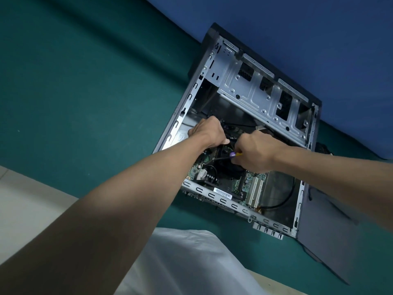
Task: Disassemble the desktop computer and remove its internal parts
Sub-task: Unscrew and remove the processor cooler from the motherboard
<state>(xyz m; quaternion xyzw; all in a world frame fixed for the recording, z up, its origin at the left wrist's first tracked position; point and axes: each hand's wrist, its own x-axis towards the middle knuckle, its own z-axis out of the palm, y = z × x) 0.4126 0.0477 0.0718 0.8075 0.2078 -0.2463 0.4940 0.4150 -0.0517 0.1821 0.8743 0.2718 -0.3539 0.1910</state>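
Observation:
An open desktop computer case (214,195) lies on its side on a green cloth, its inside facing up. A silver drive cage (255,90) spans its far end. The green motherboard (251,184) with white slots shows at the near end. My left hand (207,133) is closed over a black part in the middle of the case; what it grips is hidden. My right hand (253,152) is closed on a screwdriver (232,154) with a purple and yellow handle, its dark shaft pointing left over the black cooler fan (227,167).
The detached dark side panel (325,231) lies to the right of the case. A blue cloth (297,28) rises behind it. White fabric (187,262) lies at the bottom centre, and a pale floor (21,201) shows at the lower left. A black cable (282,201) loops inside the case.

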